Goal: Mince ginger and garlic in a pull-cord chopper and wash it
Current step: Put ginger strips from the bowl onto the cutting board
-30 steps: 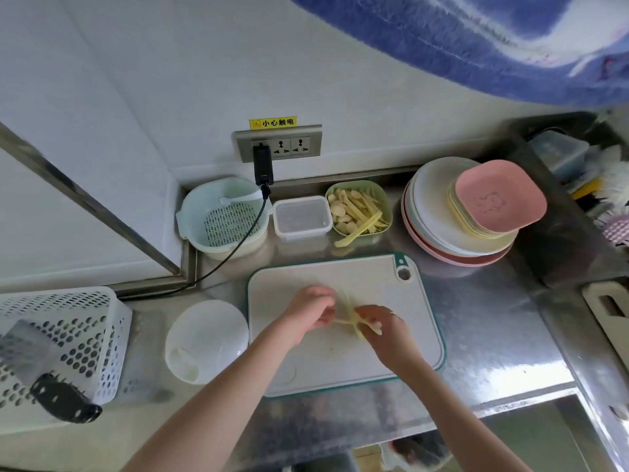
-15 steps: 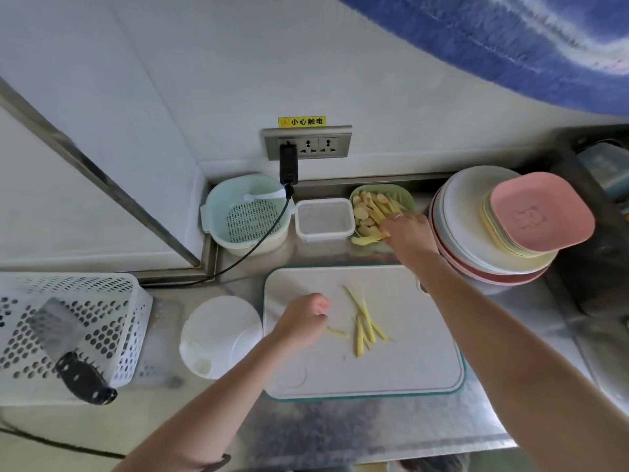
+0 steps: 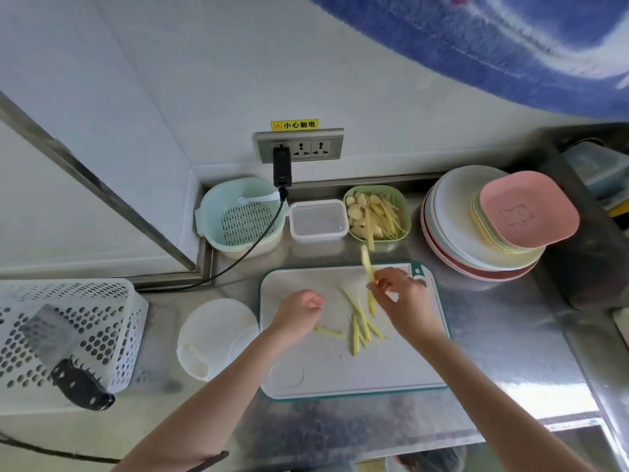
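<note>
On the cutting board [image 3: 306,369], in the head view, I see my right hand [image 3: 405,301] pinching a ginger strip [image 3: 367,264] between thumb and fingertips; the strip stands nearly upright, its top end reaching past the far edge of the board. My left hand [image 3: 299,310] sits just to the left of the right one, fingers curled into a loose fist; I cannot tell whether it holds anything. Between the two hands and a little nearer to me lies a small heap of ginger strips [image 3: 360,325] flat on the board, with one short piece [image 3: 328,332] right beside the left wrist.

Beyond the right hand, against the wall, a green dish [image 3: 403,206] holds more ginger strips and garlic cloves [image 3: 355,207]. To the left of that dish stands a clear lidded box [image 3: 318,221], and further left a pale green colander [image 3: 238,219] with a black cable [image 3: 248,253] draped across it from the wall socket [image 3: 299,144]. To the right of the right hand is a stack of plates [image 3: 452,233] topped by a pink square dish [image 3: 529,209].

Left of the left hand, just beside the board, rests the white round chopper lid [image 3: 218,338]. Well apart further left, a cleaver [image 3: 58,352] leans in a white perforated basket [image 3: 102,311] on the steel counter [image 3: 510,352].
</note>
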